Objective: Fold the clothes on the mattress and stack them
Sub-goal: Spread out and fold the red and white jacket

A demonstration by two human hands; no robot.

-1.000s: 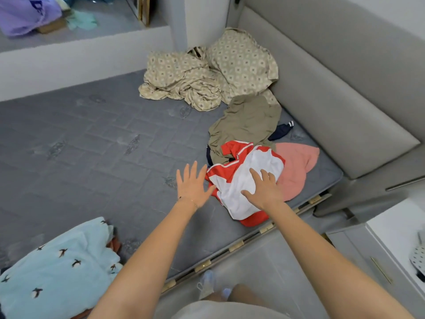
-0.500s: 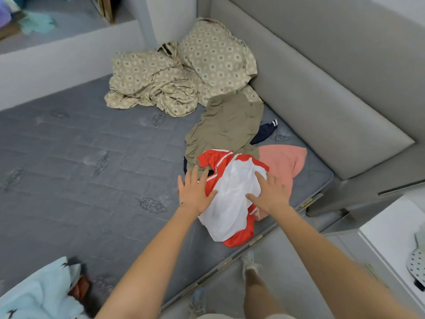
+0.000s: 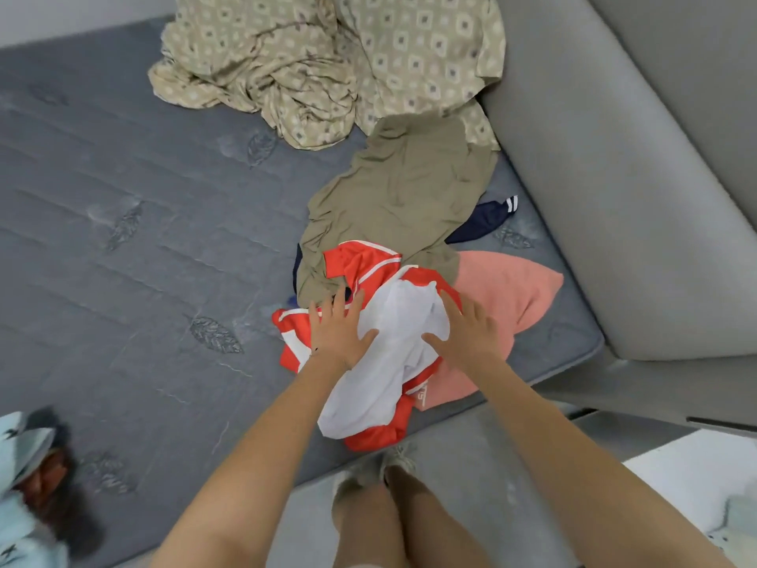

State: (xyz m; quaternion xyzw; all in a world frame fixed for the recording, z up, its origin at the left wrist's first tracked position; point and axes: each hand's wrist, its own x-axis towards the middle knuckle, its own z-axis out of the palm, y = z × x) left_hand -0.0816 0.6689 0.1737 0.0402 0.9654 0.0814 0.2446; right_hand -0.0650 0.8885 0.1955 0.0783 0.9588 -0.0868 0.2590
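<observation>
At 8 o'clock, at the edge of the view, a blurred pale blue cloth (image 3: pixel 20 465) with small dark birds lies on the grey quilted mattress (image 3: pixel 123 280), which fills the left half. At 12 o'clock a crumpled beige patterned sheet (image 3: pixel 327 55) is bunched against the padded headboard (image 3: pixel 614 198). Just below it an olive garment (image 3: pixel 401 190) is spread out, its near edge under the red and white shirt (image 3: pixel 385 387). That shirt lies crumpled at the mattress's near edge, a little toward 6 o'clock from the centre. The left hand (image 3: pixel 338 334) rests flat on the shirt's left part, fingers straight and spread; its grip is open and holds nothing. The right hand (image 3: pixel 467 334) lies flat on the shirt's right part, fingers pointing to 11 o'clock, its grip open too. At 2 o'clock from the shirt a navy garment (image 3: pixel 483 223) with white stripes shows from beneath the olive one. A pink garment (image 3: pixel 508 289) lies at 3 o'clock from the shirt, partly under it. At 5 o'clock is a white cabinet top (image 3: pixel 696 465).
</observation>
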